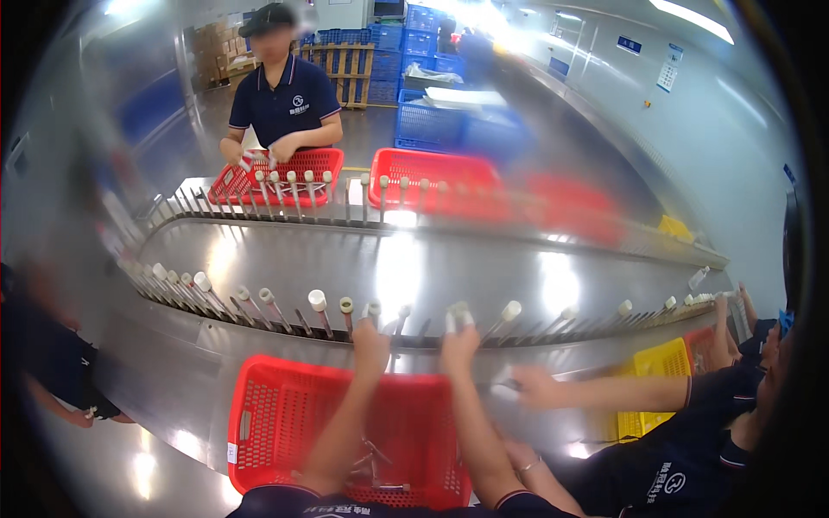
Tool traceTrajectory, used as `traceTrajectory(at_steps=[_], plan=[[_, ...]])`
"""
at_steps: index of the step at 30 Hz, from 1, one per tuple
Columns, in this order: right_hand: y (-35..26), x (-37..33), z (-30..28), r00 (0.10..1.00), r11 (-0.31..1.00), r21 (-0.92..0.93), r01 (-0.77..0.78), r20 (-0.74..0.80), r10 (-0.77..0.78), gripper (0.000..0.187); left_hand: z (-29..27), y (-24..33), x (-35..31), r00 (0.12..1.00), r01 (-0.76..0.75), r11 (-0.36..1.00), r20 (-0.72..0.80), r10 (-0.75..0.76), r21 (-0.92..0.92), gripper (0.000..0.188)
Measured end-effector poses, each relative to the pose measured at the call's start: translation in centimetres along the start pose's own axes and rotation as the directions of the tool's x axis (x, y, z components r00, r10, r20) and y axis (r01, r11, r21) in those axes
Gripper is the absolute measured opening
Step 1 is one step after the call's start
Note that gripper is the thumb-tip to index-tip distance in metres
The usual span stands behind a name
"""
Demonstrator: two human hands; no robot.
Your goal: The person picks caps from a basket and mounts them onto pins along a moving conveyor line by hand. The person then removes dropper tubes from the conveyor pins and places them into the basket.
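Both my hands are at the near row of upright metal posts, many topped with pale round caps. My left hand [370, 347] has its fingers drawn together at a post with a pale top [374, 307]; what they grip is hidden. Just right of it, my right hand [458, 348] is closed too, with whitish shapes [458, 318] at its fingertips, too blurred to name. Under my forearms sits a red perforated basket [285, 380] holding a few thin whitish and metallic rods [373, 457]. A white-capped post [318, 300] stands left of my left hand.
The posts run around a steel table [294, 250]. Across it a person [285, 104] handles pieces over a red basket [331, 164]. Close on my right, a co-worker's arm [604, 393] reaches toward the row, near a yellow basket [661, 367]. Another person [60, 363] stands at the left.
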State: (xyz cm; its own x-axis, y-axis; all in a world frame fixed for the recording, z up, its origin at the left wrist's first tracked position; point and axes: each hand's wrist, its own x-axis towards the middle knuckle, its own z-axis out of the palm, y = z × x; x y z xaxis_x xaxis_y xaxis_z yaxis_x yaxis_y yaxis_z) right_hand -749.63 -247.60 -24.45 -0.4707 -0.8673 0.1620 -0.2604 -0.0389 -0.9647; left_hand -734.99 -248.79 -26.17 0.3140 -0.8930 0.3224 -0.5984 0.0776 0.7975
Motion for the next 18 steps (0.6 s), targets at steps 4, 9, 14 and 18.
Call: traceTrajectory(at_steps=[4, 9, 14, 18], plan=[[-6.3, -1.6, -2.5, 0.932, 0.917, 0.224, 0.330, -0.232, -0.279, 0.019, -2.9, 4.4, -0.2, 0.969, -0.237, 0.943, 0.013, 0.247, -0.233, 0.020], [-6.6, -7.2, -7.8, 0.580, 0.969, -0.073, 0.235, 0.811, -0.080, 0.034, -12.0, 7.7, -4.0, 0.705, -0.159, 0.890, 0.582, 0.406, -0.428, 0.034], [-4.6, -2.5, -8.4, 0.772, 0.853, -0.145, 0.501, 0.519, -0.366, 0.043, -7.2, 7.2, 0.6, 0.752, -0.524, 0.849, 0.438, 0.494, -0.058, 0.046], [2.2, 6.9, -6.9, 0.849, 0.671, -0.538, 0.511, 0.440, -0.293, 0.035, 4.3, 10.1, 2.8, 0.567, -0.770, 0.528, 0.764, 0.309, 0.358, 0.030]])
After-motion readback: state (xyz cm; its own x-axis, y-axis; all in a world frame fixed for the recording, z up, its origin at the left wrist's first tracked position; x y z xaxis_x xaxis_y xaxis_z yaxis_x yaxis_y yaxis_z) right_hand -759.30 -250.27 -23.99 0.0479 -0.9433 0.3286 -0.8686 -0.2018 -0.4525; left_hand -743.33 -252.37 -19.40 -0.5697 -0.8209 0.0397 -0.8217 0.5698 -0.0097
